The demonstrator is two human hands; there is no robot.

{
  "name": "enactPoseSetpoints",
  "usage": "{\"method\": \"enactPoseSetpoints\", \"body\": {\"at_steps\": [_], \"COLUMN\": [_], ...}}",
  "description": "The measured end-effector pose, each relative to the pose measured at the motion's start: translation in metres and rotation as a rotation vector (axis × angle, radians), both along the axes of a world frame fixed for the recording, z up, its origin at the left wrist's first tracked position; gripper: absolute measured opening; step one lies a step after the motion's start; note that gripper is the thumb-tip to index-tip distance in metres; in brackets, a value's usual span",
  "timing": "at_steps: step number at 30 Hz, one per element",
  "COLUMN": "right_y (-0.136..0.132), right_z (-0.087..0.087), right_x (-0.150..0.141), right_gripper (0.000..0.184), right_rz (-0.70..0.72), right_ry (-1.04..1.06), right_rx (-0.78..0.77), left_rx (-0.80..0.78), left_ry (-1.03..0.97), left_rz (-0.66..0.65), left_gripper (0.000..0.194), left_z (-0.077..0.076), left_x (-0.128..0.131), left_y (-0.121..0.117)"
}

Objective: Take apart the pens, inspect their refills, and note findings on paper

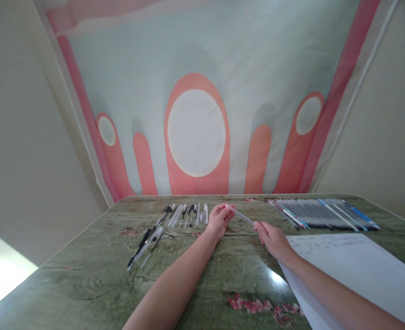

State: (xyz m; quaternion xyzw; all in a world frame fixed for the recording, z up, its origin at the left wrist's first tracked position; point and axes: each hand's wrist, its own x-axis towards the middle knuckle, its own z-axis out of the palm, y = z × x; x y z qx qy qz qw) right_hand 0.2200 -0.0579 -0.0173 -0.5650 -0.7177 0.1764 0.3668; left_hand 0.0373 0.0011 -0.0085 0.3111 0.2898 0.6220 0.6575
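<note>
A slim, greyish translucent pen (pixel 241 215) slants between my two hands above the table. My left hand (pixel 219 218) pinches its far left end between the fingertips. At the near right end, my right hand (pixel 272 238) closes its fingers round it. Whether the pen is whole or just a barrel, I cannot make out. Left of my left hand lies a row of pen parts (pixel 178 215), with clear barrels, dark caps and thin refills side by side. Nearer me on the left is a loose group of black and clear pen parts (pixel 147 243).
Several pens (pixel 312 213) lie in a close row at the back right, a few of them blue or white. White paper sheets (pixel 357 270) with handwriting lie under my right forearm. The wood-patterned table (pixel 95 279) meets a pink-and-grey backdrop (pixel 240 59) behind.
</note>
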Motion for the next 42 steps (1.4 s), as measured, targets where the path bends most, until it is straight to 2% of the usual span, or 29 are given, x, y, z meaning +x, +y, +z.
{"method": "enactPoseSetpoints", "body": {"at_steps": [6, 12, 21, 37, 42], "right_y": [0.000, -0.005, -0.013, -0.011, -0.004], "right_z": [0.000, 0.002, 0.006, 0.004, 0.014], "right_x": [0.000, -0.004, -0.008, -0.012, -0.014], "right_gripper": [0.045, 0.039, 0.038, 0.038, 0.037], "right_rz": [0.010, 0.026, -0.029, -0.029, -0.066], "right_ry": [-0.076, -0.226, -0.242, -0.264, -0.272], "right_rx": [0.068, 0.158, 0.220, 0.204, 0.161], "left_rx": [0.098, 0.184, 0.267, 0.270, 0.191], "left_ry": [0.095, 0.235, 0.407, 0.420, 0.363], "left_rz": [0.013, -0.063, -0.161, -0.168, -0.095], "left_gripper": [0.034, 0.036, 0.054, 0.052, 0.065], "left_z": [-0.001, 0.004, 0.005, 0.005, 0.004], "left_x": [0.005, 0.021, 0.031, 0.028, 0.027], "left_y": [-0.003, -0.014, -0.026, -0.025, -0.020]}}
